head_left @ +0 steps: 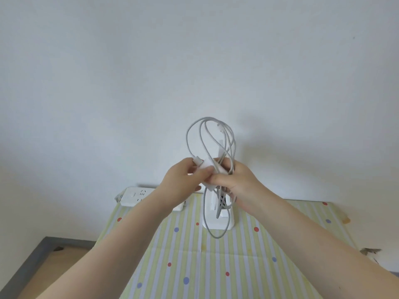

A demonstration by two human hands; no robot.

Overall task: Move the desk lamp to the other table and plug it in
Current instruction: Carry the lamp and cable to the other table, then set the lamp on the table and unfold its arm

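Both hands meet above a counter [216, 266] covered in a striped, dotted cloth. The left hand [183, 180] pinches a white power adapter [208, 169], while the right hand [235, 180] grips a bundle of grey cord [207, 134] looped upward, likely to free the plug for connecting. The white desk lamp [218, 214] stands upright on the counter just behind the hands, its base square, its upper part mostly hidden. A white power strip [135, 196] lies at the counter's far left edge.
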